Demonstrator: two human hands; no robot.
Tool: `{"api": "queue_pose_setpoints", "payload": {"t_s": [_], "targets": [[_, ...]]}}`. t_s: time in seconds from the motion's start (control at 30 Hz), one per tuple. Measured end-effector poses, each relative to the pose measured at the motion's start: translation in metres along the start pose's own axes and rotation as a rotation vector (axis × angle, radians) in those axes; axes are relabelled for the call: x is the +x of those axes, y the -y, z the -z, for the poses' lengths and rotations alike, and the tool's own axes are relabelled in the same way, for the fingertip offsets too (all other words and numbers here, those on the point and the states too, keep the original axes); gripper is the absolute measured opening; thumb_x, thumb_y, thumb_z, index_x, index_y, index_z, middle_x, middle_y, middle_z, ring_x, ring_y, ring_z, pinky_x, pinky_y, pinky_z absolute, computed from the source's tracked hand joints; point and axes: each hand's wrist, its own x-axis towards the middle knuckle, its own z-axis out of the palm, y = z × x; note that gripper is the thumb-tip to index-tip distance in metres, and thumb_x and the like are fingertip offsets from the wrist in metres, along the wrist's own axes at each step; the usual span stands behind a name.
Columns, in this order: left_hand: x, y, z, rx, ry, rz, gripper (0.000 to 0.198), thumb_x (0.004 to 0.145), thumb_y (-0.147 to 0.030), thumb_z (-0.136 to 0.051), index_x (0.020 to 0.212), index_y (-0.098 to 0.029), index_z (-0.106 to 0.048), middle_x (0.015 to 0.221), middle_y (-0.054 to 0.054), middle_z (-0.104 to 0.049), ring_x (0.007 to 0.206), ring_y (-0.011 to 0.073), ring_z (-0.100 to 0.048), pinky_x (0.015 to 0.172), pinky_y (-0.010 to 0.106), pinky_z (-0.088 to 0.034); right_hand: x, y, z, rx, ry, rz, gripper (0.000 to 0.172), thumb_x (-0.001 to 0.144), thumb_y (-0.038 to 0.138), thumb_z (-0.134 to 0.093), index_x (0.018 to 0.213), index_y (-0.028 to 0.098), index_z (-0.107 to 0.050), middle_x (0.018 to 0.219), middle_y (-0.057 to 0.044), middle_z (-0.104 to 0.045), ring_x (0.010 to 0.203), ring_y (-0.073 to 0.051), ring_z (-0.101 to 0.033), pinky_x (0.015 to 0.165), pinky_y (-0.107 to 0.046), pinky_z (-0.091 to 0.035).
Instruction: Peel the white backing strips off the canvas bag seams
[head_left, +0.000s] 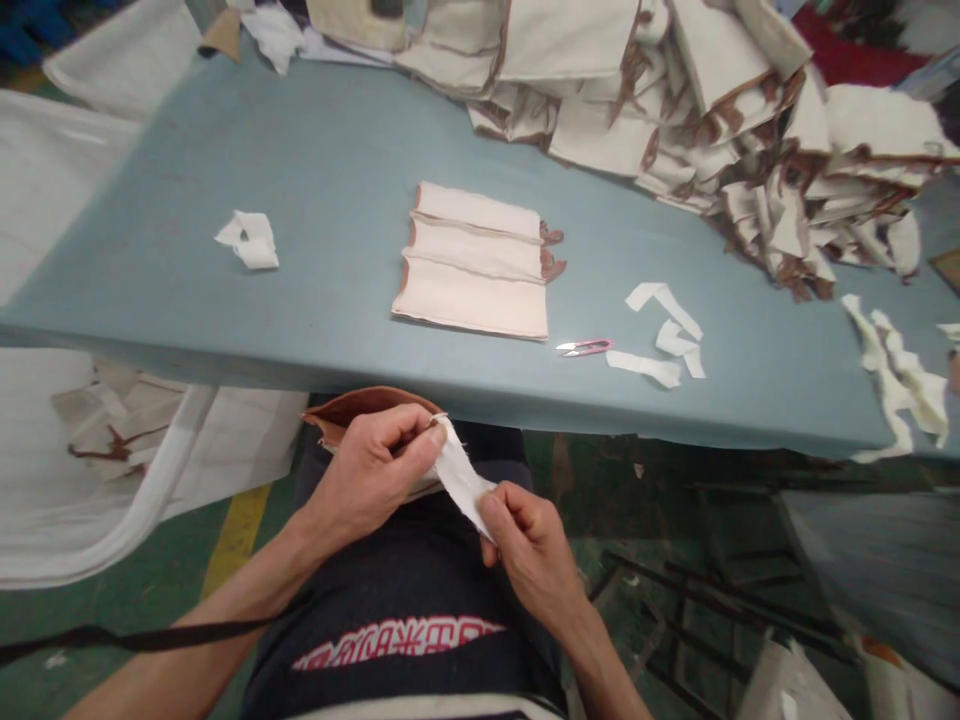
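Just below the table's front edge, my left hand (379, 465) is closed on the edge of a brown and white fabric pouch (367, 402), held over my lap. A white cloth strip (463, 477) runs from the pouch's corner to my right hand (525, 540), whose fingers pinch its lower end. Three cream pouches (476, 260) with brown ties lie overlapped on the table. Small pink-handled snips (586, 347) rest to their right, near several loose white strips (645, 368).
A large heap of cream pouches (600, 130) covers the back and right of the blue-green table (322, 180). A crumpled white scrap (255, 240) lies at left. Below it stands a white bin (172, 470) with fabric pieces. Dark metal frames are at lower right.
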Motion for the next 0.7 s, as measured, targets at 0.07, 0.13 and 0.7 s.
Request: {"api": "queue_pose_setpoints", "payload": {"t_s": [0.07,0.13,0.7], "targets": [[-0.001,-0.001,0.004,0.029,-0.004,-0.030,0.034,0.096,-0.034,-0.053,0.066,-0.018,-0.055,0.061,-0.005,-0.049,0.056,0.0106,-0.041,0.052,0.023,-0.032,-0.012,-0.014,0.012,-0.117,0.056,-0.010,0.056,0.106,0.055,-0.045,0.064,0.021,-0.057,0.057,0.002,-0.059,0.053,-0.013,-0.052,0.058,-0.026,-0.038],[-0.001,-0.003,0.011,0.071,0.028,-0.078,0.034,0.098,-0.032,-0.053,0.068,-0.018,-0.058,0.063,-0.005,-0.052,0.057,0.0105,-0.044,0.053,0.022,-0.033,-0.026,-0.022,0.028,-0.302,0.034,-0.015,0.050,0.107,0.052,-0.044,0.075,0.021,-0.066,0.067,-0.001,-0.067,0.061,-0.017,-0.062,0.062,-0.028,-0.042],[-0.019,-0.038,0.027,0.299,0.225,-0.359,0.035,0.099,-0.015,-0.049,0.064,-0.018,-0.051,0.059,-0.008,-0.050,0.054,0.0074,-0.044,0.054,0.019,-0.033,0.069,0.094,0.029,-0.339,0.176,1.074,0.051,0.086,0.064,-0.079,0.105,0.019,-0.068,0.095,-0.006,-0.075,0.100,-0.024,-0.067,0.103,-0.042,-0.048]]}}
